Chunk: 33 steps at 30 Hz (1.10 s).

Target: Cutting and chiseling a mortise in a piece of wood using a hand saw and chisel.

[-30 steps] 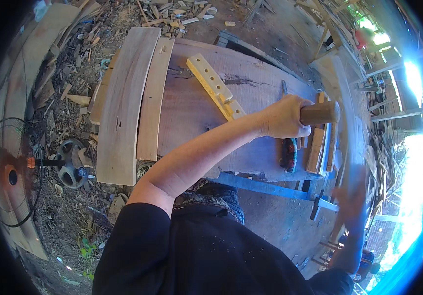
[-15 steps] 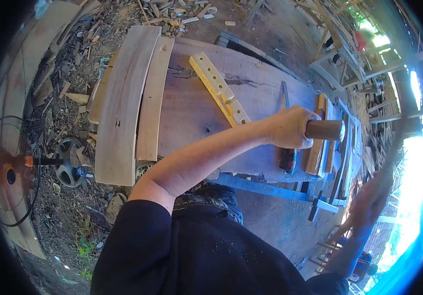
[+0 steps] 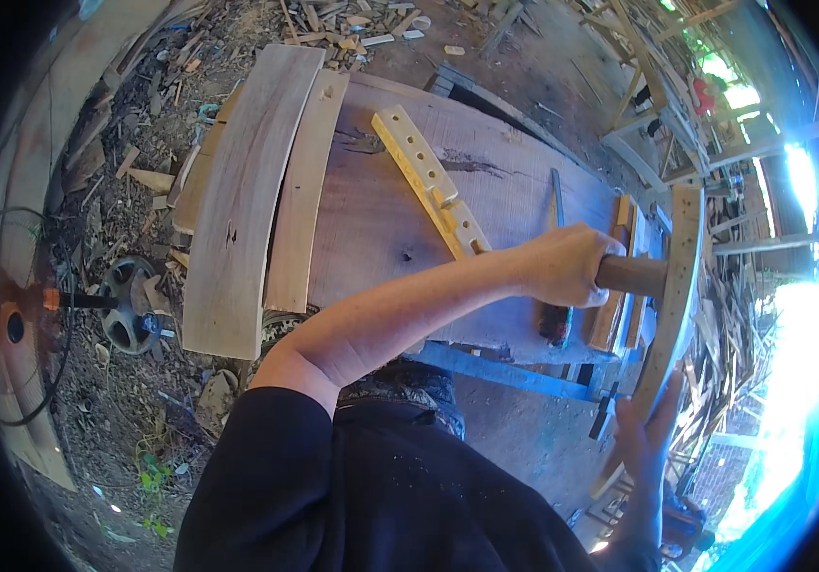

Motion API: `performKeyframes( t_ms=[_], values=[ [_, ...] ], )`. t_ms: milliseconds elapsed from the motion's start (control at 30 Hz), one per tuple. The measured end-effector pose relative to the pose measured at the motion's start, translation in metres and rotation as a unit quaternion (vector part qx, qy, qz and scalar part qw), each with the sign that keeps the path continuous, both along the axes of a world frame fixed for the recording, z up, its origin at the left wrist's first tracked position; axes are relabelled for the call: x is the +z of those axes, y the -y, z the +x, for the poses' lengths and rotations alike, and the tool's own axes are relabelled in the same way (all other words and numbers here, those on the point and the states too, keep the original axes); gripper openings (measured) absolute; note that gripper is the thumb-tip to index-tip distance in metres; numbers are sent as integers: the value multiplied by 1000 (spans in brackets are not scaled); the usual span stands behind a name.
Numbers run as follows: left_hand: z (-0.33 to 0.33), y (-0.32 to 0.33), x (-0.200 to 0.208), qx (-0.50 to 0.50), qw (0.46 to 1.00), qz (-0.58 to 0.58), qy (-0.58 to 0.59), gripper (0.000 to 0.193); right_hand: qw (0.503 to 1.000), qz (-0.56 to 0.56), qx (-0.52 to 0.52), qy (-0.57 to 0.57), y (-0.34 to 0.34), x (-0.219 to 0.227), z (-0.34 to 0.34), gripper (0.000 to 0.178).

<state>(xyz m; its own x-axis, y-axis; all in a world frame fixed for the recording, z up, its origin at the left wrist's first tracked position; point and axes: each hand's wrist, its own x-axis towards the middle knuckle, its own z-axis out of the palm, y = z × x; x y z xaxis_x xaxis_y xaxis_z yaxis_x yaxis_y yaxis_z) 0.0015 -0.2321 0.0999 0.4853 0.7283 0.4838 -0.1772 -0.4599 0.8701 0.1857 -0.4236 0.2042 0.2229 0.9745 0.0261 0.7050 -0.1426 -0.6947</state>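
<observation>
My left hand (image 3: 566,265) is closed around a thick brown wooden rod (image 3: 636,276), which sticks out to the right over the end of the bench. The rod's right end meets a long pale wooden bar (image 3: 681,276); whether it touches or passes behind, I cannot tell. Lower on that bar, my right hand (image 3: 646,434) grips it, thumb on one side and fingers on the other. Behind the left hand lies a tool with a narrow metal blade (image 3: 557,195) and a dark, reddish handle (image 3: 554,326); the hand hides its middle.
A yellow wooden bar with several holes (image 3: 428,176) lies slanted on the wide board (image 3: 362,229). Two planks (image 3: 242,210) sit at its left. Short wood pieces (image 3: 624,286) stand at the right end. Scraps (image 3: 362,24) and a handwheel (image 3: 131,305) lie beyond.
The right hand has brought the pale bar leftward, from a blurred swing at the far right to the end of the brown rod. My left hand keeps its grip, slightly lower.
</observation>
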Motion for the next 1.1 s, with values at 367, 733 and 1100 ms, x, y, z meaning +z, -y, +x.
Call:
performKeyframes(
  t_ms=[367,733,1100],
  values=[
    [4,4,2,-8,998,22,-53,24,988,2,-25,152,3,36,24,73],
    [6,17,-3,15,990,74,-120,26,996,65,-56,26,-1,27,3,57],
    [3,19,0,-11,991,74,-108,26,992,113,-29,-45,16,-1,18,58]
  ],
)
